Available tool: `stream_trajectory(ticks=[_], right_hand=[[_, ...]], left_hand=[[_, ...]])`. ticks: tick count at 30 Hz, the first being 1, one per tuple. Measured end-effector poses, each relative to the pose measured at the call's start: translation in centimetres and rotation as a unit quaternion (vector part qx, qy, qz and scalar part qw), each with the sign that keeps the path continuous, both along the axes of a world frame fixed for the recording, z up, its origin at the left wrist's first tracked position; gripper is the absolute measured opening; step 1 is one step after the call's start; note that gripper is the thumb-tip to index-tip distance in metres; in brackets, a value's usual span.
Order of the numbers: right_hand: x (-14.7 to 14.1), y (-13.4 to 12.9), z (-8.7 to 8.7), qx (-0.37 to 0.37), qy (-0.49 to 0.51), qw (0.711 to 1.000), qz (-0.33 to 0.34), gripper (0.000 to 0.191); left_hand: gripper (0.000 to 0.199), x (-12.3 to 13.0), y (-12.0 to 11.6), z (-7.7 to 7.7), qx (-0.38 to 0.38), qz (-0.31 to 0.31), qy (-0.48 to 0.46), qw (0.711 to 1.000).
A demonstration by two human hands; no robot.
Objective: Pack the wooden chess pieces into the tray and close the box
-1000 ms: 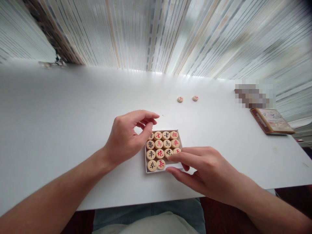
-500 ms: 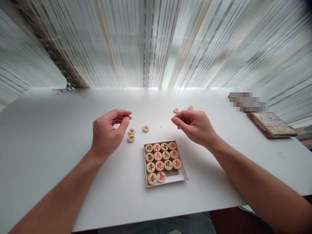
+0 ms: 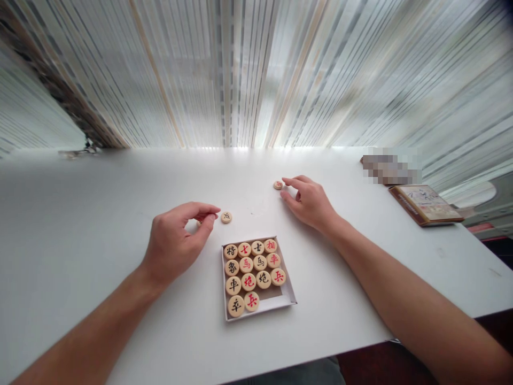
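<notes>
Head view. Since the frame before, the right hand (image 3: 306, 202) has moved to the far red disc (image 3: 278, 185), and the left hand (image 3: 172, 238) has come over the loose black-marked pieces. Count in the shallow tray (image 3: 281, 303) is unchanged: fourteen, three full rows of four, then two; bare space at its near right corner. So nothing has been added to the tray.

Grip, right: thumb and fingers parted, fingertips at or just beside the red disc, not closed round it. Left: thumb and forefinger nearly meeting, a piece partly hidden behind them; cannot tell whether it is pinched. One black-marked disc (image 3: 226, 217) lies flat just beside the left fingertips.

Materials: pieces round, pale, wood-like, rounded edges, red or black characters. Tray squarish, thin white walls, probably card, brownish floor. Table (image 3: 120, 214) white, smooth, faintly glossy. Striped curtain (image 3: 240, 80) behind, thin and translucent. Flat printed box (image 3: 435, 203), brown-sided, at right.
</notes>
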State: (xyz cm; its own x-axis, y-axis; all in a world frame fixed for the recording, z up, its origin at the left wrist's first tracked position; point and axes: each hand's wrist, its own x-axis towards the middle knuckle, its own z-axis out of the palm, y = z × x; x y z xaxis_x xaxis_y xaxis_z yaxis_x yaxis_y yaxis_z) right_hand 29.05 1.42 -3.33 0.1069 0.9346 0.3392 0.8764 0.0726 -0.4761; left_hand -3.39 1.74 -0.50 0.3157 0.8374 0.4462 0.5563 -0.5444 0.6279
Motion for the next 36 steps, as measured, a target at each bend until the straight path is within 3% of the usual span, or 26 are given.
stream_trajectory(ticks=[3, 10, 19, 27, 32, 36], right_hand=[[-0.9, 0.7, -0.1, -0.02, -0.024, 0.999, -0.022, 0.047], [-1.6, 0.3, 0.2, -0.027, -0.006, 1.0, 0.0, 0.022], [-4.2, -3.7, 1.4, -0.018, 0.179, 0.982, 0.064, 0.019], [-7.4, -4.8, 3.7, -0.126, 0.388, 0.898, 0.163, 0.049], [-9.4, -5.9, 5.5, -0.218, 0.504, 0.812, 0.194, 0.048], [-9.9, -6.7, 5.2, -0.216, 0.549, 0.784, 0.193, 0.045]], left_hand=[[0.014, 0.2, -0.3, 0.1, 0.006, -0.016, -0.002, 1.0], [0.015, 0.5, -0.7, 0.4, 0.015, -0.025, -0.002, 1.0], [0.016, 0.9, -1.4, 0.6, -0.005, -0.059, -0.028, 0.998], [0.017, 1.5, -2.1, 0.4, -0.127, -0.104, -0.117, 0.979], [0.023, 1.7, -2.4, 0.6, -0.156, -0.127, -0.153, 0.967], [0.011, 1.9, -2.5, 1.1, -0.211, -0.162, -0.2, 0.943]])
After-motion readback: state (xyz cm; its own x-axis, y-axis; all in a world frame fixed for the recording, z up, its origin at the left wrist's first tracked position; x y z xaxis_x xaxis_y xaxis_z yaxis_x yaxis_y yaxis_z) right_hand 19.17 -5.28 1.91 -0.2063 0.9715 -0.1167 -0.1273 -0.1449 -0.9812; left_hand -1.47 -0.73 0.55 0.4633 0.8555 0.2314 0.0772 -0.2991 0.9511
